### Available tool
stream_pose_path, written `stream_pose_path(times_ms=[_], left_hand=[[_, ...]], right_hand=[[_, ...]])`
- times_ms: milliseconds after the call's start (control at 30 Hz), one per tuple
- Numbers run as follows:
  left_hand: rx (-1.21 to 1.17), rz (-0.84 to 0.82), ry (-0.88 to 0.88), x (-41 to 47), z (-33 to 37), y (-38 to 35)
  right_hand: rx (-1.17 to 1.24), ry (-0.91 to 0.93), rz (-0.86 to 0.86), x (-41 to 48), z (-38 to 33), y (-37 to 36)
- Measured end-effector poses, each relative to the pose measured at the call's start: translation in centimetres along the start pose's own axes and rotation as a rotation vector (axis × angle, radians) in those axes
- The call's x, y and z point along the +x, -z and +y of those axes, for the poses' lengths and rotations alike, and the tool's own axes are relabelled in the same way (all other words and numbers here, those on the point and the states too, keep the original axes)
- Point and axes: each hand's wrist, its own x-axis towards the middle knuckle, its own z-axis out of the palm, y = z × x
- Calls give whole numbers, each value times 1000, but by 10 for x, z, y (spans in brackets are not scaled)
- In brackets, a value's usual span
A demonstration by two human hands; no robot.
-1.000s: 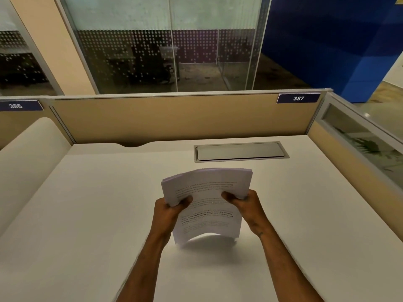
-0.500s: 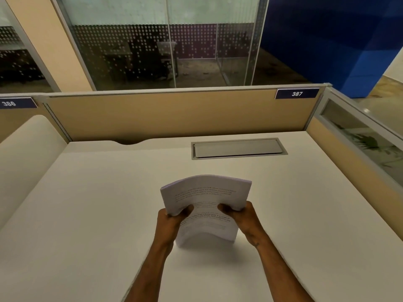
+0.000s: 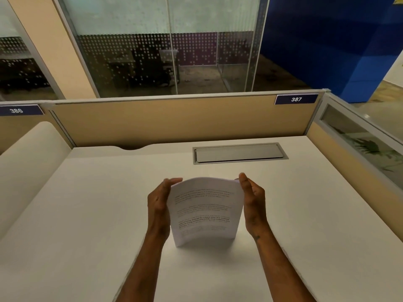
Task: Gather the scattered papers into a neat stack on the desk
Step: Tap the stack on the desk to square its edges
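A bundle of white printed papers (image 3: 205, 211) stands on its lower edge on the white desk (image 3: 87, 214), bowed slightly toward me. My left hand (image 3: 158, 203) presses flat against the bundle's left side, fingertips at its top corner. My right hand (image 3: 253, 202) presses against the right side in the same way. The printed text faces me. No loose sheets lie elsewhere on the desk.
A grey cable hatch (image 3: 239, 153) is set into the desk behind the papers. Beige partition panels (image 3: 174, 120) close the back and the right side (image 3: 349, 153). A rounded beige divider (image 3: 26, 162) borders the left.
My hands slid from gripping the papers' lower half with thumbs on the front to flat against both side edges. The bundle has come down and now stands on the desk.
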Motion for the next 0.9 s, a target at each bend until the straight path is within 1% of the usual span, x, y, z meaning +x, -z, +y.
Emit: stream_pose_path(times_ms=[100, 200, 267, 333, 467, 633, 700, 767, 800, 833, 900], left_hand=[[106, 80, -20, 6, 4, -10], [135, 104, 7, 5, 2, -11], [124, 77, 25, 4, 2, -9], [124, 15, 17, 2, 2, -4], [151, -96, 27, -3, -5, 5], [235, -67, 62, 5, -4, 1], [212, 1, 92, 12, 4, 4], [83, 150, 182, 21, 11, 11], [4, 225, 233, 26, 13, 15], [-68, 289, 277, 29, 16, 18], [-181, 373, 346, 33, 20, 24]], right_hand=[[0, -19, 17, 1, 4, -3], [10, -15, 31, 0, 6, -3], [6, -11, 27, 0, 7, -2], [2, -15, 11, 1, 8, 1], [-15, -18, -88, 1, 14, 6], [-37, -135, -218, 3, 22, 14], [-55, -195, -310, 6, 24, 26], [-97, -275, -421, 5, 28, 43], [-80, -308, -471, 3, 33, 52], [-4, -338, -497, -1, 38, 60], [285, -408, -470, -8, 47, 70]])
